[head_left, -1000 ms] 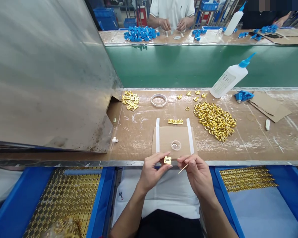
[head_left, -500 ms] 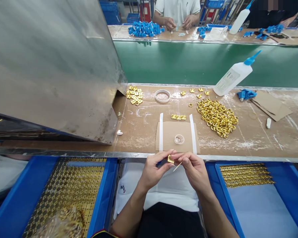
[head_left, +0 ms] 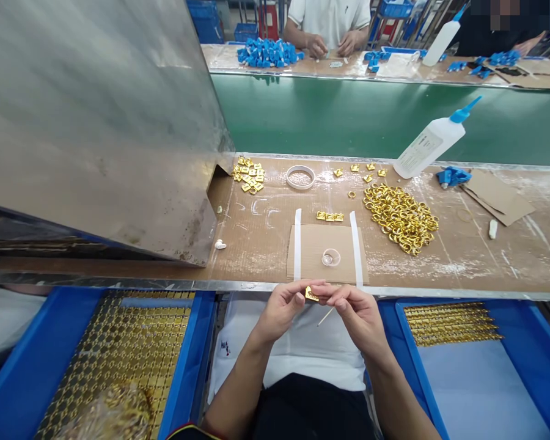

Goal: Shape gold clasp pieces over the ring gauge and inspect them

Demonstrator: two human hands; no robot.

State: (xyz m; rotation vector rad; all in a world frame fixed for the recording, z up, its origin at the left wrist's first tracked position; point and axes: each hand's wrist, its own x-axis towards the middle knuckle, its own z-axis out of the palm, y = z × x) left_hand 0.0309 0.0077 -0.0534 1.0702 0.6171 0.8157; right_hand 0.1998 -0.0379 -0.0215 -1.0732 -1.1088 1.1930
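Just in front of the bench edge, my left hand (head_left: 279, 311) is closed on a small square gold-coloured metal piece (head_left: 311, 294). My right hand (head_left: 358, 315) holds a thin pale stick (head_left: 325, 316), its tip pointing down and left, while its fingertips touch the right side of the gold piece. Beyond the hands, a small clear cup (head_left: 330, 257) stands on a cardboard pad (head_left: 314, 244) held by two white tape strips. A short row of gold pieces (head_left: 330, 216) lies behind the pad.
Gold rings (head_left: 401, 217) are heaped to the right, near a tilted white bottle (head_left: 431, 145). A tape roll (head_left: 300, 177) lies behind the pad. A large metal housing (head_left: 96, 134) stands left. Blue trays (head_left: 186, 373) flank my lap. A co-worker (head_left: 329, 30) sits across the green belt (head_left: 325, 116).
The gold piece has moved slightly left and turned between my fingers. My right fingertips have come in against it, and the stick has swung lower.
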